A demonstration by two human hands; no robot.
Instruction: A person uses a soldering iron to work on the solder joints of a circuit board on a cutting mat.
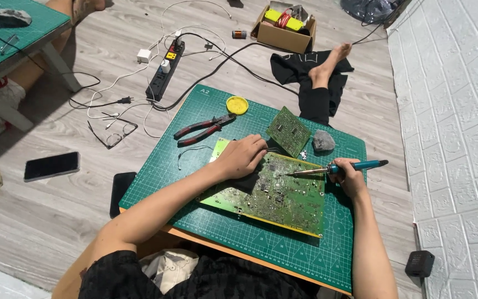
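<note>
A large green circuit board (283,199) lies on a green cutting mat (206,111). My left hand (242,156) rests on the board's far left part, fingers curled, pressing a dark piece against it. My right hand (351,177) grips a soldering iron (341,167) with a teal handle; its metal tip points left and touches the board's upper middle. A smaller green circuit board (289,132) leans tilted just beyond the large one.
Red-handled pliers (203,130), a yellow round lid (237,104) and a grey lump (323,140) lie on the mat. On the floor: power strip (164,69), cables, glasses (113,134), two phones (51,166), cardboard box (284,27). My foot (327,66) is beyond the mat. White wall panel to the right.
</note>
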